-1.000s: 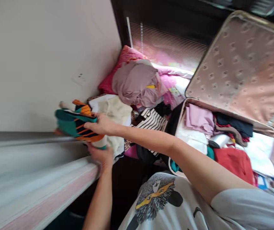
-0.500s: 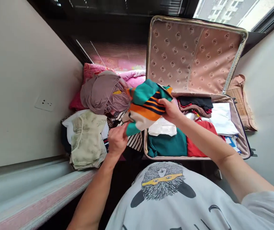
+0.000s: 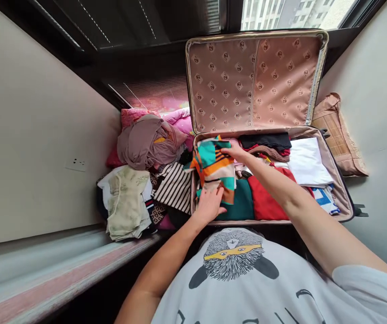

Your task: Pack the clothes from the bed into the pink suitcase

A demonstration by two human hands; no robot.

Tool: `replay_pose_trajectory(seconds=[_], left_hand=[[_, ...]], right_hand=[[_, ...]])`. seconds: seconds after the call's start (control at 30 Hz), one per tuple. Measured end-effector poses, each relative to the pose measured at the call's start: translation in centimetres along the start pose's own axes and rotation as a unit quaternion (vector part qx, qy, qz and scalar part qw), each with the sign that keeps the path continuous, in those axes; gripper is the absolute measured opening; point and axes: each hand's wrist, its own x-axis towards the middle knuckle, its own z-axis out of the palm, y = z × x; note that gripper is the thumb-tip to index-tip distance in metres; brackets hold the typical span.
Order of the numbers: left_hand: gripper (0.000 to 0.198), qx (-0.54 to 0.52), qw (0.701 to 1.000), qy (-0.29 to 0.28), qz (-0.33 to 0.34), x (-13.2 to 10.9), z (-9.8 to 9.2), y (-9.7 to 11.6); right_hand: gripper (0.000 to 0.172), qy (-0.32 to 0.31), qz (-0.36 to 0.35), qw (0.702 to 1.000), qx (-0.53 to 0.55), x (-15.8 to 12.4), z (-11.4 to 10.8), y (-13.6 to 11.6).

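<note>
A folded multicoloured garment (image 3: 218,170) in teal, orange, beige and navy stripes lies at the left end of the open suitcase (image 3: 281,222). My right hand (image 3: 235,152) pinches its upper right edge, the fingertips partly hidden by the cloth. Flat on its lower edge rests my left hand (image 3: 211,204), fingers stretched and thumb apart. Beneath and beside the garment are a dark green folded garment (image 3: 242,200) and a red one (image 3: 269,200). Farther right sits a white folded garment (image 3: 306,162); black clothing (image 3: 267,140) is along the back.
Left of the suitcase are a striped black-and-white cloth (image 3: 175,186), a pale green garment pile (image 3: 125,202) and a mauve bundle (image 3: 142,141). The raised lid (image 3: 227,85) stands behind. A brown woven mat (image 3: 340,139) leans at the right wall.
Both hands have brought the multicoloured garment down into the suitcase's left end. My left hand has moved right and its closed grip has loosened. The view has shifted slightly.
</note>
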Motion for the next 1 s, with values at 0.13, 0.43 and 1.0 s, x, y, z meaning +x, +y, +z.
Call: replay_pose_trajectory(seconds=[0.13,0.43,1.0], left_hand=[[0.062,-0.059,0.996,0.058,-0.021,1.7,2.8,-0.1],[0.115,-0.058,0.981,0.007,-0.185,6.5,10.5,-2.1],[0.085,-0.263,0.946,0.167,-0.092,2.8,8.2,-4.5]], right_hand=[[0.070,0.091,-0.030,0.981,-0.170,-0.4,1.0,2.6],[0.064,-0.041,-0.206,0.794,-0.570,-1.1,4.5,8.2],[0.063,0.069,-0.180,0.766,-0.613,-0.4,4.9,9.7]])
